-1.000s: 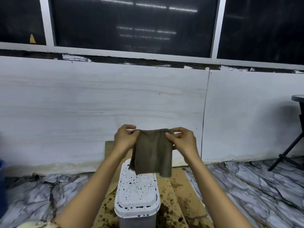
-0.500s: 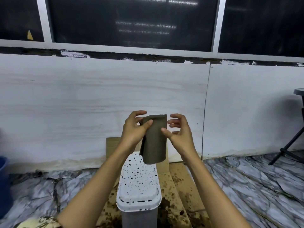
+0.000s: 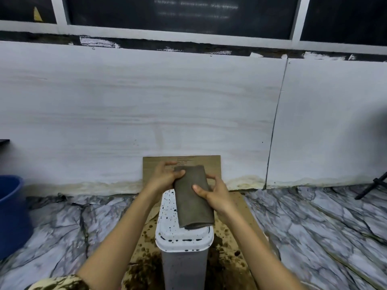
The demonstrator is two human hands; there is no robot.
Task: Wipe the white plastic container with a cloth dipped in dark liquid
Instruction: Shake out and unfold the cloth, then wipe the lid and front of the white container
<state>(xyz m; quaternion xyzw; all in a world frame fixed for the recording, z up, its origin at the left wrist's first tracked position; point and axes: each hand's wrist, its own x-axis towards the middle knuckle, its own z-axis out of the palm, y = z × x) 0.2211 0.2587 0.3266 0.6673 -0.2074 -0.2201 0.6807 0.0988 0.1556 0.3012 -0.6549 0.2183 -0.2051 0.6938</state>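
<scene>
I see both hands on the folded grey-brown cloth [image 3: 192,197], held over the lid of the white container [image 3: 184,239]. Left hand [image 3: 165,177] grips its far end, fingers curled; right hand [image 3: 213,195] pinches the right edge, thumb on top. Container stands upright on stained cardboard [image 3: 236,208].
</scene>
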